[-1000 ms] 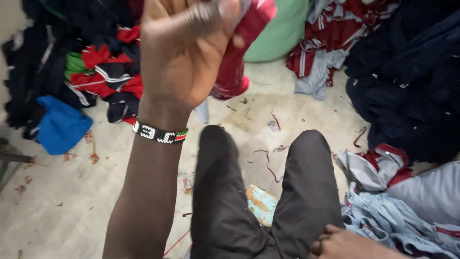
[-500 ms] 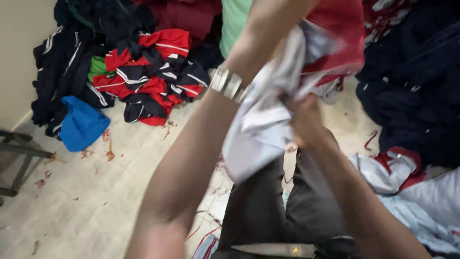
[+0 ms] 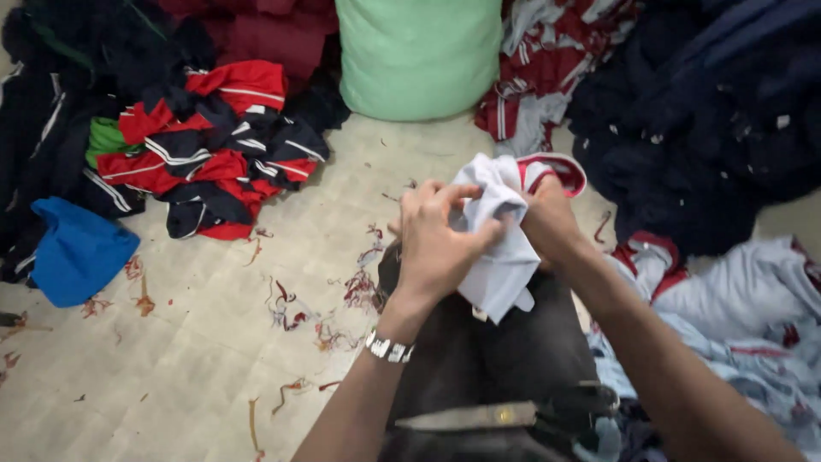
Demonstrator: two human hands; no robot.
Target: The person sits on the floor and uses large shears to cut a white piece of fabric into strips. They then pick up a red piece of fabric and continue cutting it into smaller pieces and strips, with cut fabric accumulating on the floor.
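My left hand [image 3: 440, 244] and my right hand [image 3: 552, 224] both grip a bunched white garment with red trim [image 3: 503, 248] over my knees. The left fingers pinch its top fold; the right hand holds it from the far side, by the red-edged collar [image 3: 556, 167]. My legs in dark trousers [image 3: 505, 351] stretch out below. A beaded bracelet [image 3: 389, 348] sits on my left wrist. A pair of scissors [image 3: 513, 415] lies across my lap, close to the camera.
A heap of red, navy and white garments [image 3: 197, 154] lies at the left with a blue cloth [image 3: 77, 252]. A green sack [image 3: 419, 56] stands at the back. A dark navy pile [image 3: 701, 128] fills the right. Pale garments [image 3: 744, 316] lie beside my right leg. Thread scraps litter the floor.
My hands have come down from in front of the camera to my knees, bringing the white and red garment. Both hands now bunch it together.
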